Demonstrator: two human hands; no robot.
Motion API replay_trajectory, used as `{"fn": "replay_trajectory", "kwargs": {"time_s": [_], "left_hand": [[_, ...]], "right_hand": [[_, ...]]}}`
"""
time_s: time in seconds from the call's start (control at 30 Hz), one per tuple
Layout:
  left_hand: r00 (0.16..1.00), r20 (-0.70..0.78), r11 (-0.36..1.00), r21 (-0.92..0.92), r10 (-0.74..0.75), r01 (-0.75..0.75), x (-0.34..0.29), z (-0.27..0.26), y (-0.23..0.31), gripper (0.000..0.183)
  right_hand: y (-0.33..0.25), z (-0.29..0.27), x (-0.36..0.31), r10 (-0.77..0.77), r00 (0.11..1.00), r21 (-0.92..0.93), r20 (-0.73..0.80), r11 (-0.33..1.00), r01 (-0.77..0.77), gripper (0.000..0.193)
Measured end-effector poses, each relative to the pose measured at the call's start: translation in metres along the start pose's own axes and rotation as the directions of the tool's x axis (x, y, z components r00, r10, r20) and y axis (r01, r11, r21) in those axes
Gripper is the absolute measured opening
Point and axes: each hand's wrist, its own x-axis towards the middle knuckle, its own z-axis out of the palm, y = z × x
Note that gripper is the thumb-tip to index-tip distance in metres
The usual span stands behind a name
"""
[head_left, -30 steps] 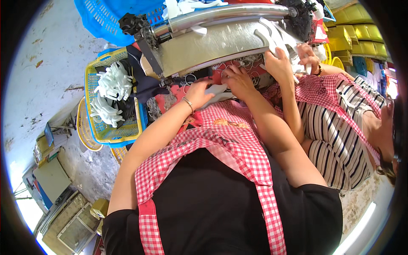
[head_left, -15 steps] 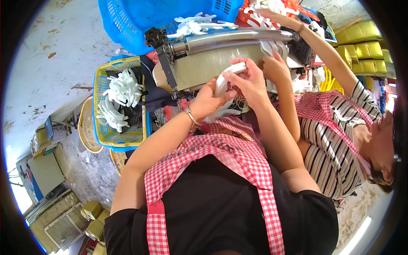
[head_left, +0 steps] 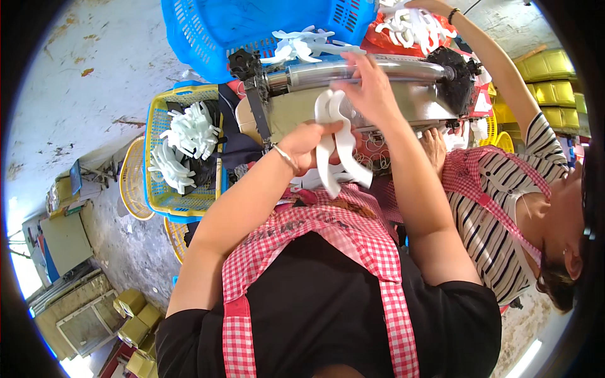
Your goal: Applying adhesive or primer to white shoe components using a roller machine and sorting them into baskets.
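Observation:
My left hand (head_left: 305,146) is closed around two white, wavy, foam-like strips (head_left: 325,165). Their upper ends stick up past my fingers and their lower ends hang toward my apron. Off to the upper right of the strips, my right hand (head_left: 376,91) is raised with its fingers apart, slightly blurred, and nothing shows in it. Behind its fingertips runs the metal roller (head_left: 309,78) of a machine. Below the roller is the machine's pale plate (head_left: 287,112), partly covered by my hands and the strips.
Left of the machine, a yellow-and-blue basket (head_left: 151,167) holds bundled white strips. A blue crate (head_left: 208,44) with more strips stands behind the roller. At right sits a co-worker in a striped shirt (head_left: 482,220), one arm reaching over a red bag (head_left: 378,43) of white pieces, the other hand (head_left: 435,148) lower down.
My right hand has let go of the white strips and moved up toward the roller. In my left hand the strips now hang spread out. The co-worker's lower hand has drawn back from the machine.

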Motion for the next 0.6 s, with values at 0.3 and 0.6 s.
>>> {"fn": "replay_trajectory", "kwargs": {"time_s": [0.3, 0.6], "left_hand": [[0.955, -0.258, 0.933, -0.283, 0.147, -0.22, 0.069, -0.01, 0.054, 0.026], [0.997, 0.014, 0.995, -0.062, 0.073, -0.072, 0.009, -0.018, 0.064, 0.059]], "right_hand": [[0.051, 0.073, 0.11, 0.067, 0.756, -0.184, 0.651, 0.98, 0.071, 0.051], [-0.01, 0.029, 0.031, -0.266, 0.945, -0.152, 0.19, 0.943, 0.296, 0.035]]}}
